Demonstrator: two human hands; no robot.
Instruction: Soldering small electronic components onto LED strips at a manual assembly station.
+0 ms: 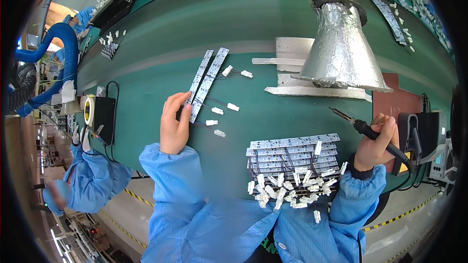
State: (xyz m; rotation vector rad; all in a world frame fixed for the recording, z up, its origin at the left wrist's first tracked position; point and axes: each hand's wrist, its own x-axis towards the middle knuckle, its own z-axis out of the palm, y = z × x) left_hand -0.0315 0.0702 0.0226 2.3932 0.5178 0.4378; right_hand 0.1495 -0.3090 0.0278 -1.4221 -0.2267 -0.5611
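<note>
My right hand grips a soldering iron with a black handle, its metal tip pointing up and left above the green mat. My left hand has its thumb and fingers closed at the lower end of a narrow white LED circuit board strip. A second LED strip lies close beside it on the right. Thin dark wires run from the strips to several white plug connectors. Between my forearms lies a stack of LED strips with many white connectors heaped along its near side.
A foil-covered fume hood hangs over white bars at the back right. The iron's holder and a soldering station stand at the right. A black box is at the left, and a person in blue sits beyond.
</note>
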